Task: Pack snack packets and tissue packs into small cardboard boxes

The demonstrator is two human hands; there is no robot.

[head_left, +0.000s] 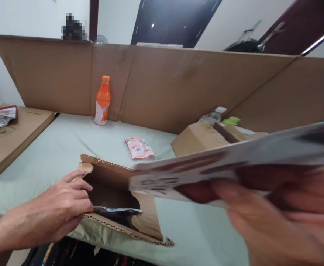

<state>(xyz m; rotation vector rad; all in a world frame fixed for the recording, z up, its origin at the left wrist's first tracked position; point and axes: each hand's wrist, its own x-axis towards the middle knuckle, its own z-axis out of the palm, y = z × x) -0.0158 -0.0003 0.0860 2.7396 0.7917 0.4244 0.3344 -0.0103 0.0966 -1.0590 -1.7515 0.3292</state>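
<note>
My left hand (58, 207) grips the left side of an open cardboard box (148, 218), its fingers curled over the torn rim. Inside that box lies a dark item with a pale edge (117, 210), its kind not clear. My right hand (278, 218), smeared by motion, holds a flat white and dark red printed package (200, 175). The near end of this package hangs over the box's right part, and its lettering is too blurred to read. Just beyond the box, a small pink and white packet (140, 148) rests on the table.
An orange bottle (103, 101) stands against a tall cardboard screen (162, 88) at the back. Partly behind the package sits another cardboard box (197, 138) with a clear bottle (214, 115) in or behind it. At left, a flat carton (20, 129) carries a silvery pouch (1, 117).
</note>
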